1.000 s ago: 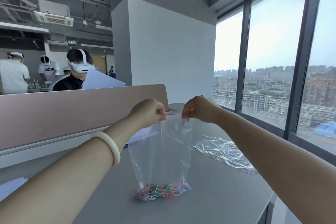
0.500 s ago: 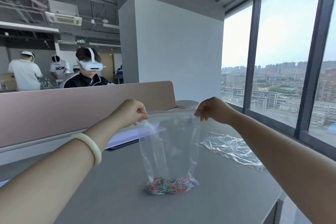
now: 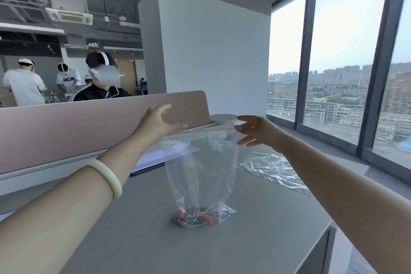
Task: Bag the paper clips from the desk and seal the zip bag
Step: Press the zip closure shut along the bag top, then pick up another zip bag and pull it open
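Note:
A clear zip bag [image 3: 200, 167] stands upright on the grey desk [image 3: 144, 242]. Its red zip line [image 3: 204, 130] runs straight across the top. Several coloured paper clips [image 3: 200, 216] lie heaped in its bottom. My left hand [image 3: 158, 122] hovers at the bag's top left corner, fingers spread, thumb tip right by the zip line. At the top right corner my right hand [image 3: 255, 131] is also spread, its fingertips just beside the bag's edge. Neither hand pinches the bag.
A crumpled empty plastic bag [image 3: 273, 169] lies flat to the right. Behind the zip bag are white paper on a dark flat thing [image 3: 151, 160] and a pink partition [image 3: 77, 129]. A person [image 3: 100, 87] sits beyond it. The desk's edge [image 3: 320, 242] drops off at right, near windows.
Both hands slid apart along the zip line from the middle to the bag's corners. They have now opened and let go of the bag top.

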Demonstrator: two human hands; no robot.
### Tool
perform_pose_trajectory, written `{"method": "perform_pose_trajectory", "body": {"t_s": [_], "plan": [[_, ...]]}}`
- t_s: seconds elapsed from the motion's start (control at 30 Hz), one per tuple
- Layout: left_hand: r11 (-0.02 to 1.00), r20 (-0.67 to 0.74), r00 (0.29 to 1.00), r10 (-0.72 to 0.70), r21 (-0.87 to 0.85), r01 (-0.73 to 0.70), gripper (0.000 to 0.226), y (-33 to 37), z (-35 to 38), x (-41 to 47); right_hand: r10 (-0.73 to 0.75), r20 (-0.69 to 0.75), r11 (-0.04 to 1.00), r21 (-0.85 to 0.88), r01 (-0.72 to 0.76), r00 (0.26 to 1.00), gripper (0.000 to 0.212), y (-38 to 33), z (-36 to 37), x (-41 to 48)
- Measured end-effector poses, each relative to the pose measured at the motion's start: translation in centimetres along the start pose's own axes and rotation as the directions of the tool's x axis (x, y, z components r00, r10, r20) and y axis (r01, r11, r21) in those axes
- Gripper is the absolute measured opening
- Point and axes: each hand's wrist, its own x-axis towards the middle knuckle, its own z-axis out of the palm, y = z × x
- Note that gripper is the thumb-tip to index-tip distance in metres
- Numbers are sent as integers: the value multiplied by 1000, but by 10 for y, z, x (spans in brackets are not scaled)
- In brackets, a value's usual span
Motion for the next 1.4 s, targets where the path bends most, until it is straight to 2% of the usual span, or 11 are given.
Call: {"method": "perform_pose_trajectory", "body": {"t_s": [0.07,0.13,0.23,0.37,0.47,0.57,0.7,0.9,1.07,1.2,1.4], "plan": [[989,-148,978,146,-10,-149,69,25,12,-11,-24,-11,1000,5,24,1000,52,6,-8,-4],[937,-194,922,335,-34,-348,52,53,35,-31,-39,-17,999,9,39,999,52,17,-17,-7],[843,-22,844,536,-38,-536,35,78,91,-62,-23,-47,999,-29,22,999,51,48,-37,-9],[892,371,831,415,15,-452,46,65,201,-78,88,-158,992,-71,-100,983,41,127,-72,-16],[905,488,819,301,125,-407,53,53,278,-55,143,-246,978,-110,-174,959,36,194,-99,-21],[848,587,778,225,275,-453,57,50,342,-13,120,-305,954,-227,-195,945,34,239,-125,-11],[693,672,718,183,430,-579,57,43,396,39,89,-302,919,-342,-195,949,32,276,-148,11],[537,779,594,201,420,-732,27,27,430,85,16,-321,928,-348,-133,947,26,312,-156,36],[388,705,616,352,489,-781,28,21,442,83,12,-341,948,-294,-118,940,20,321,-158,43],[474,672,653,349,474,-742,24,22,442,81,31,-353,956,-262,-130,935,19,324,-159,36],[872,652,721,236,185,-453,36,-1,430,84,59,-386,959,-233,-159,921,23,325,-160,28]]}}
